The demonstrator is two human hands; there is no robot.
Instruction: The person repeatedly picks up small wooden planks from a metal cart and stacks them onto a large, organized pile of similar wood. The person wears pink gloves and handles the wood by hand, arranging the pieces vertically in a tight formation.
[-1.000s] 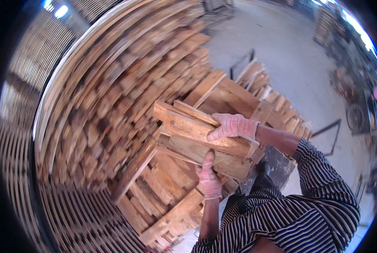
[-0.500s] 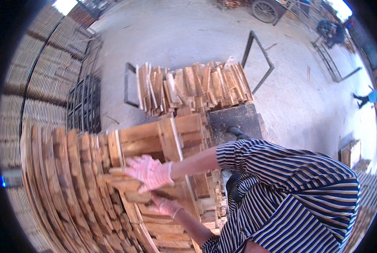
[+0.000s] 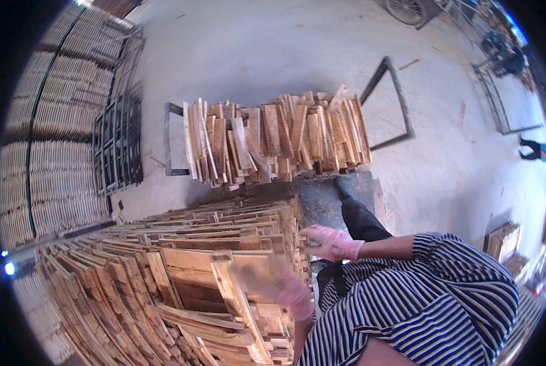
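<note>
My right hand [image 3: 333, 243], in a pink and white glove, is held out over the right edge of a stack of wooden boards. Its fingers point left, look apart, and show nothing between them. Lower down, my left hand [image 3: 292, 295], gloved alike, is smeared by motion above the same stack. A tan blur lies at its fingers, and I cannot make out whether it is a board. Close to that hand is a pale upright slat [image 3: 239, 299] crossing a flat wooden panel [image 3: 190, 277]. Rough board stacks [image 3: 102, 293] stand to the left of it.
Beyond the stack, a black metal frame [image 3: 398, 100] holds a heap of loose short boards [image 3: 273, 137]. Tall strapped wood stacks [image 3: 65, 189] line the left side, beside dark metal racks [image 3: 119, 143]. A person [image 3: 540, 151] is at the far right.
Both hands have drawn back to the right from the boards, the right hand farther up and away. The view has shifted, bringing more of the stack's far side into sight.
</note>
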